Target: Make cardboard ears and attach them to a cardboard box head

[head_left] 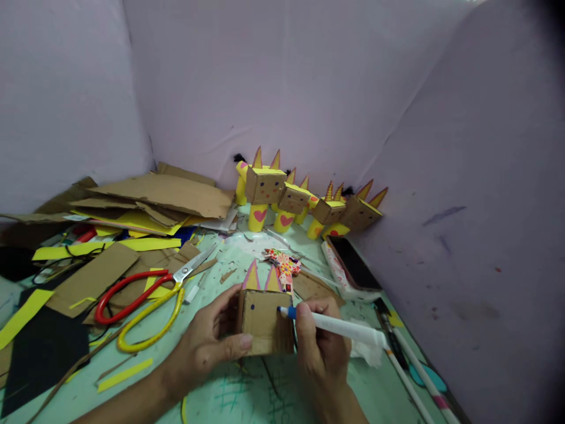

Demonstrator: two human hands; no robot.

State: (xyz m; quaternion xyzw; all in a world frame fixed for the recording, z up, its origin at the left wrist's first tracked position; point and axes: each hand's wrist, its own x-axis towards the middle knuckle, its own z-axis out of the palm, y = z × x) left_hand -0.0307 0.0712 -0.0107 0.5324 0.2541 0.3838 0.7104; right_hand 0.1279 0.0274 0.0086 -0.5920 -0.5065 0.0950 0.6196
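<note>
My left hand grips a small cardboard box head by its left side, thumb across the lower front. Two pointed yellow ears with pink edges rise from its top. One dark dot shows at the upper left of its front face. In my right hand is a white marker with a blue end, whose tip touches the face at the upper right. Just behind the box lies a colourful patterned piece, partly covered by the ears.
Red-and-yellow-handled scissors lie at left among cardboard scraps and yellow strips. Stacked cardboard sheets sit behind them. Several yellow cardboard animal figures stand at the back wall. A phone rests on a box at right, near long sticks.
</note>
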